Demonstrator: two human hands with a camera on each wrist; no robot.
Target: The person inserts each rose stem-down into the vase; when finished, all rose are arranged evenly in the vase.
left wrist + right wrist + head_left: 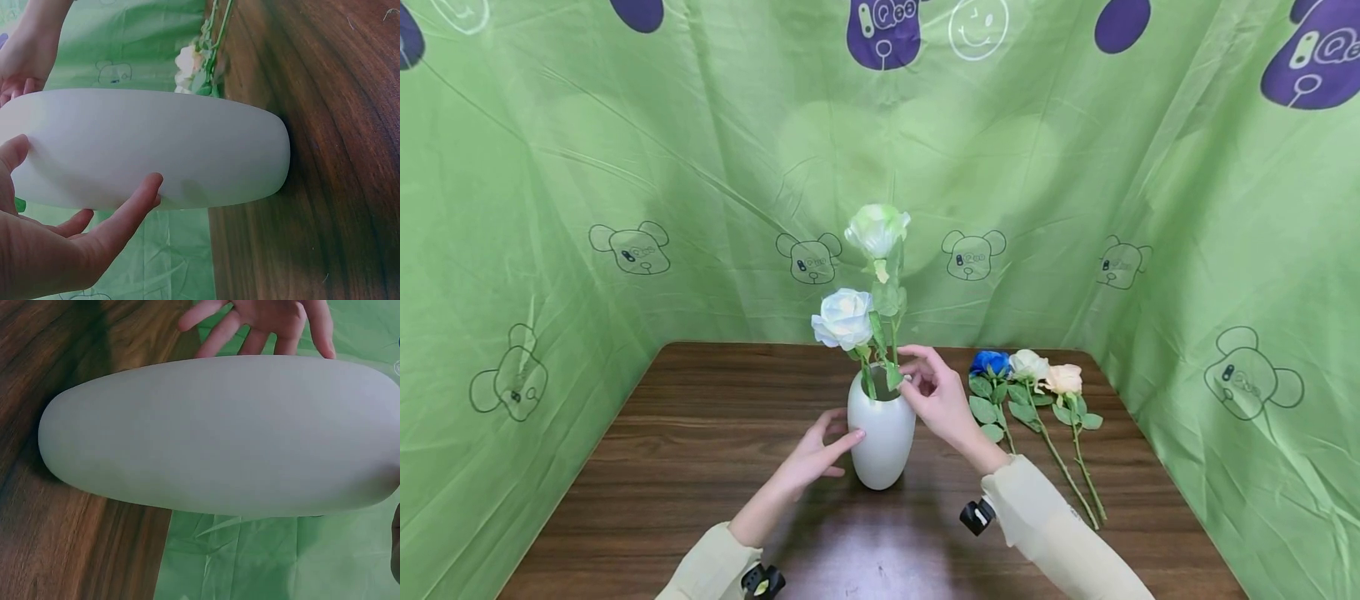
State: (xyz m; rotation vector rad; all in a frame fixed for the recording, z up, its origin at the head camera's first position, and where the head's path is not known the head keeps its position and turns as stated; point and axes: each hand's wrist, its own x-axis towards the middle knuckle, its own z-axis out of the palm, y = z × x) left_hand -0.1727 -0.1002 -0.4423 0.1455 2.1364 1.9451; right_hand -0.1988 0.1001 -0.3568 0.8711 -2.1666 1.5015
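The white vase (882, 442) stands upright before me on the brown wooden table (700, 433), and I take it as the centre of my clock, twelve pointing away from me. My left hand (814, 450) is at nine o'clock, its fingers loosely spread and the thumb resting against the vase's side; it is relaxed, not clenched. My right hand (936, 396) is up at the rim, towards two o'clock, fingers bent, with the index finger and thumb close by the stem and a leaf; I cannot tell whether they pinch anything.

Two roses stand in the vase's mouth. The pale blue-white rose (844, 319) leans towards eleven o'clock, its bloom low over the opening. The pale green rose (877, 232) rises well above it at twelve, its stem passing just beside my right fingertips.

Beyond my right forearm, between two and three o'clock, three more roses lie on the wood: a blue rose (990, 363), a white rose (1028, 367) and a peach rose (1063, 379), blooms side by side. Their stems slant towards five o'clock, the blue one's lower end hidden by my cream sleeve (1060, 525). A green curtain (737, 167) printed with bear faces hangs from nine round through twelve to three.
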